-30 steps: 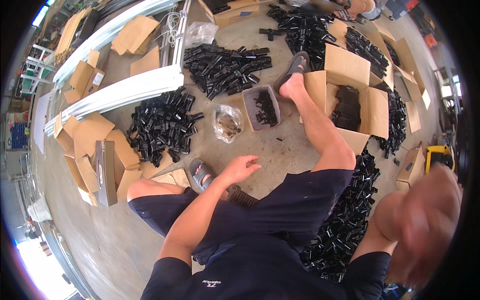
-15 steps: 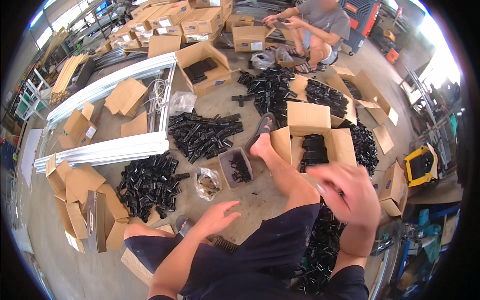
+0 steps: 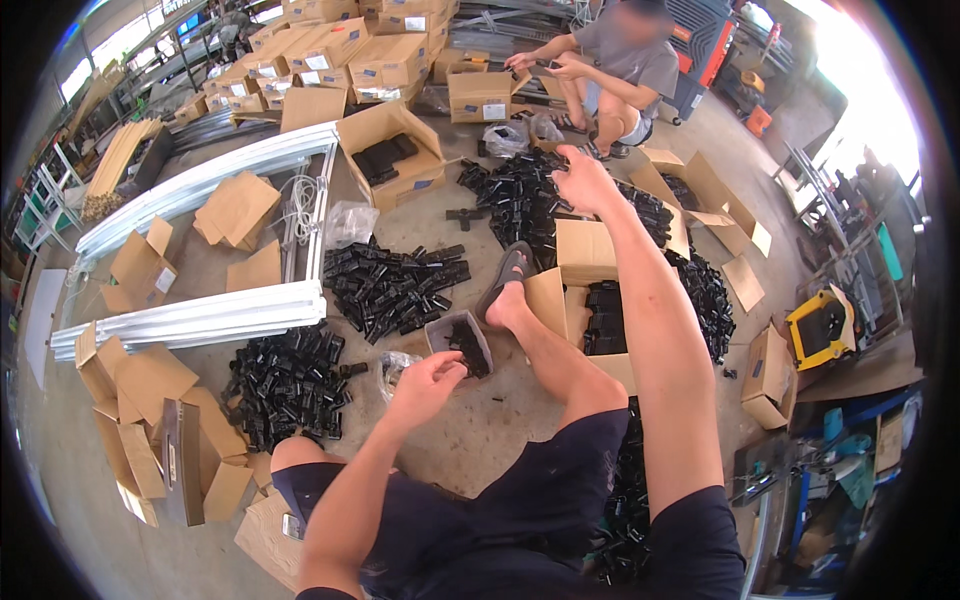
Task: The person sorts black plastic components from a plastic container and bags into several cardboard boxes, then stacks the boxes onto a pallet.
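Sprawling over the concrete floor (image 3: 490, 420), the far heap of black fittings (image 3: 515, 205) is lying just beyond the cardboard box (image 3: 587, 250), whose flaps are standing up. Judging by their glossy, hard-looking surfaces, these fittings are probably behaving as stiff, fairly light plastic, slippery rather than fragile; their tubular ends are offering the surest hold, while pieces deeper in the heap are likely catching on their neighbours. A single T-shaped fitting (image 3: 464, 217) is lying just left of the heap, its arms presenting an easy pinch. Smaller black pieces (image 3: 463, 335) are sitting inside the grey bin (image 3: 484, 352), likely very light and suiting fingertips only. The right arm is extending forward almost straight, and the right hand (image 3: 582, 182) is hanging above the heap's right part, wrist bending, fingers curving; whether they are holding a fitting, I cannot tell. The left elbow is bending more, and the left hand (image 3: 428, 385) is hovering at the bin's near side, its fingers curling narrowly toward the thumb, and whether anything is sitting between them is not showing.
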`<state>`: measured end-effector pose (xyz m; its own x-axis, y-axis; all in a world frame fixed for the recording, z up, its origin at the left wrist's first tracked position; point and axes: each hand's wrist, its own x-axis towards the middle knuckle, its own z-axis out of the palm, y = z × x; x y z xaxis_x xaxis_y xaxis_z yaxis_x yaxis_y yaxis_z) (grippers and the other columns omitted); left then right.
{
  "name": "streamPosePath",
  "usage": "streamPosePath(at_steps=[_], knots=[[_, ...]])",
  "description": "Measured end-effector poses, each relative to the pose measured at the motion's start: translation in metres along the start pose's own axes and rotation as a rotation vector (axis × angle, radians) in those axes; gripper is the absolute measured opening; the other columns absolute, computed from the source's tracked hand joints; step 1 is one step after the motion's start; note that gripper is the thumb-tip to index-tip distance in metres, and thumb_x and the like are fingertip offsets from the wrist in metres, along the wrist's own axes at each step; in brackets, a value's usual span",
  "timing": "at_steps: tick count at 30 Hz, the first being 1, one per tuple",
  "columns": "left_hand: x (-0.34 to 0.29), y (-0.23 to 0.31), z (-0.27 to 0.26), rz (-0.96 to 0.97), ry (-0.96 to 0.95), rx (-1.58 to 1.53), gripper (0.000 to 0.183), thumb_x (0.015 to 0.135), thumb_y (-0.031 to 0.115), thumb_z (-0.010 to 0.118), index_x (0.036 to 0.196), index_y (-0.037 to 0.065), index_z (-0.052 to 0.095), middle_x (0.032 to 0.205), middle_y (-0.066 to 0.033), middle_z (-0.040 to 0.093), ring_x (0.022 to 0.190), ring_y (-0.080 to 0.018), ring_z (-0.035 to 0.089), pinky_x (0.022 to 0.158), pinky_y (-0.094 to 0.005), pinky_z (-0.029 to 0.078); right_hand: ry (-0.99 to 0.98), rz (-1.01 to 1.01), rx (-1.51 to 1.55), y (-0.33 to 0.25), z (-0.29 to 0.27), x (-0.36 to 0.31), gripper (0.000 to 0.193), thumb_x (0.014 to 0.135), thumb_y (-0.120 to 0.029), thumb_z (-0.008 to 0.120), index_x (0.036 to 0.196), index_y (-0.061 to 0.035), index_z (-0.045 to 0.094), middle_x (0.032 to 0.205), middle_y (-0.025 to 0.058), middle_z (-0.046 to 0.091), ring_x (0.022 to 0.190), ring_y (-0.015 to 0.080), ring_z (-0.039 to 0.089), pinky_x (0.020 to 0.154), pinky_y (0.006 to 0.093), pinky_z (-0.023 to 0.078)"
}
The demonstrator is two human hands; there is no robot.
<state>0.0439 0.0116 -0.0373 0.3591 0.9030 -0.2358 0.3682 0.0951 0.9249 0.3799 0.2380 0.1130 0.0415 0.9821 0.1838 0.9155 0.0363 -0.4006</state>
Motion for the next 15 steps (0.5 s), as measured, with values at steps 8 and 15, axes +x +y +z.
streamPosePath(at_steps=[8,15], knots=[[0.030,-0.029,0.012,0.127,-0.314,0.718,0.057,0.096,0.042,0.066,0.142,0.011,0.058,0.132,-0.0153,0.066,0.122,-0.0362,0.063,0.100,-0.0474,0.051,-0.011,0.113,-0.191,-0.014,0.011,0.056,0.063,0.096,-0.028,0.063,0.153,-0.0081,0.044,0.136,0.0258,0.063,0.129,0.0393,0.060,0.110,0.0474,0.047],[0.050,-0.022,0.005,0.102,-0.378,0.732,0.058,0.095,0.041,0.067,0.143,0.011,0.056,0.134,-0.0138,0.065,0.121,-0.0353,0.063,0.102,-0.0475,0.051,0.011,0.177,-0.110,-0.016,0.025,0.102,0.064,0.096,-0.030,0.065,0.150,-0.0019,0.045,0.120,0.0246,0.070,0.086,0.0347,0.070,0.084,0.0444,0.055]])
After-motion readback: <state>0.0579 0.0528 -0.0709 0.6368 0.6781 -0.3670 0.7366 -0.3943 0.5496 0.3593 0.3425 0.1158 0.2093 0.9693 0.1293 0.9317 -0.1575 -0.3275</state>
